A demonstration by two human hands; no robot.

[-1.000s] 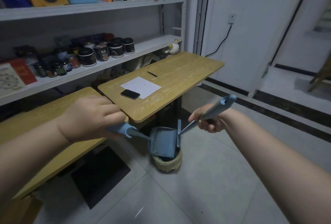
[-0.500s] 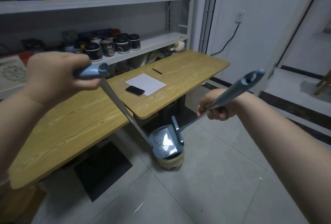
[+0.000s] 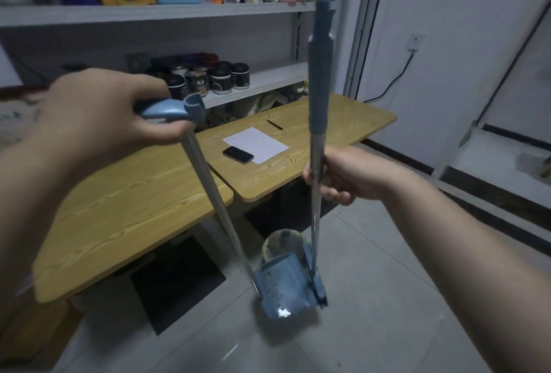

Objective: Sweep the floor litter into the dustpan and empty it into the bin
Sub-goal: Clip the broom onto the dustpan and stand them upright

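Where dustpan [image 3: 283, 286] overlaps, bin [image 3: 283, 241] half hidden | contents perhaps unreadable

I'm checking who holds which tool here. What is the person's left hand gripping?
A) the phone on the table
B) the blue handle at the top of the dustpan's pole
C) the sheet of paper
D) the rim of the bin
B: the left hand is closed around the blue handle whose pole runs down to the dustpan; the right hand holds the broom.

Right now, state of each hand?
Left hand: closed on the dustpan handle, dustpan hanging low by the bin.
Right hand: closed on the broom shaft, broom nearly upright.
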